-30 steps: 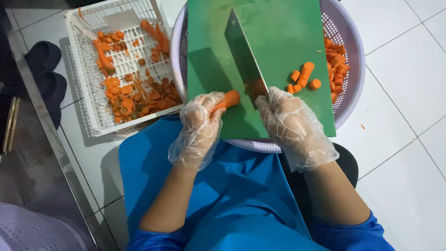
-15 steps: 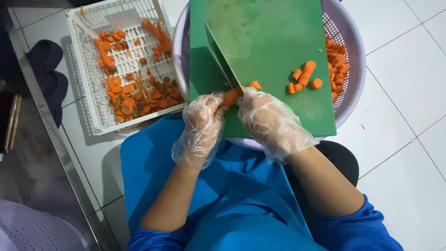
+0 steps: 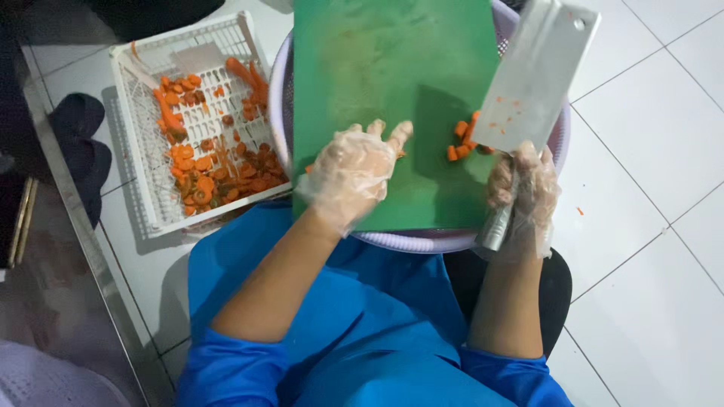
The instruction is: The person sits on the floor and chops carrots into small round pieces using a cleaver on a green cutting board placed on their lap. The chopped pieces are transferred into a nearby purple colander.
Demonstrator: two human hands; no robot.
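Note:
A green cutting board (image 3: 385, 75) lies across a lilac plastic basket (image 3: 422, 241). My right hand (image 3: 524, 192), in a clear plastic glove, grips the handle of a steel cleaver (image 3: 535, 71) whose blade is raised, flat side up, over the board's right edge. A few cut carrot pieces (image 3: 461, 139) lie on the board just left of the blade. My left hand (image 3: 351, 169), also gloved, rests on the board's lower left with fingers spread; a bit of orange shows at its fingertips.
A white slatted plastic crate (image 3: 139, 151) holding several carrot slices and peels stands on the tiled floor to the left. A dark shoe (image 3: 79, 120) and a metal strip lie further left. My blue apron covers my lap below the basket.
The cleaver has lifted from the board's middle and swung right, blade now raised. My left hand has let go of the carrot stub and lies spread on the board.

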